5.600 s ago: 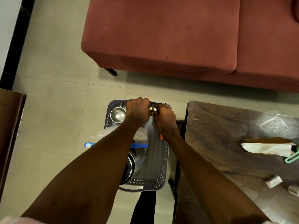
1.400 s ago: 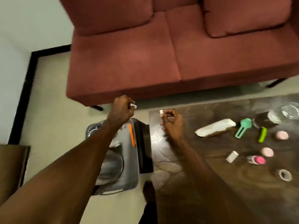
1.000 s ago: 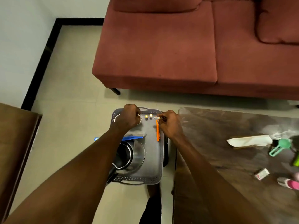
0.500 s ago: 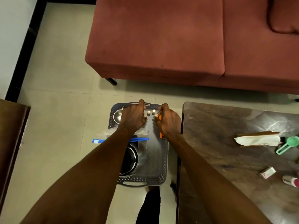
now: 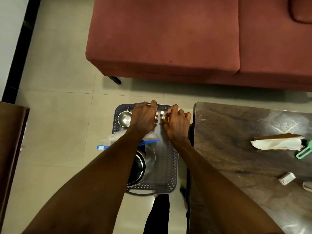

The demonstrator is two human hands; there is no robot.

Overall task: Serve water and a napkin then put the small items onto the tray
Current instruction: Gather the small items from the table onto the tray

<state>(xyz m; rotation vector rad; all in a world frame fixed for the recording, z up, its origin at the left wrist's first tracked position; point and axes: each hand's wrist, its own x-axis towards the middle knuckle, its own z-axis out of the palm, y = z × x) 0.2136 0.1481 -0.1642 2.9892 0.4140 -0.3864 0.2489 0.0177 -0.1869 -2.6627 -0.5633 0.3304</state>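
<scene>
Nearest the camera, both forearms extend from 6 o'clock toward the grey perforated tray (image 5: 170, 168) on the floor, which lies with its long axis from 6 to 12 o'clock. The tray's near half carries a steel bowl (image 5: 146, 164); a blue-edged clear bag (image 5: 116, 141) overhangs the rim at 9 o'clock. A steel cup (image 5: 124, 118) stands at the far left corner.

At the tray's far end, four small gold-capped cylinders (image 5: 162, 115), probably batteries, stand upright in a tight cluster, long axes vertical, caps facing the camera. The left hand (image 5: 143, 119) lies just at 9 o'clock of the cluster, fingers curled, thumb side against the two left units. The right hand (image 5: 177, 125) lies at 3 o'clock, fingertips pinching in at the near right unit. Whether either hand actually grips a cylinder or only steadies it cannot be told; contact is hidden by the knuckles.

Governing relation: the cluster sits between the hands, equally near both, so either hand withdraws sideways, not across it. Judgement: a tall, narrow unit tips readily if brushed.

At 3 o'clock, the dark table (image 5: 236, 166) holds remaining items: a small white box (image 5: 287, 178), a white napkin (image 5: 276, 143), a green tool (image 5: 304, 152). The right hand is nearer to these.

Farthest, at 12 o'clock, stands a red sofa (image 5: 168, 39)
</scene>
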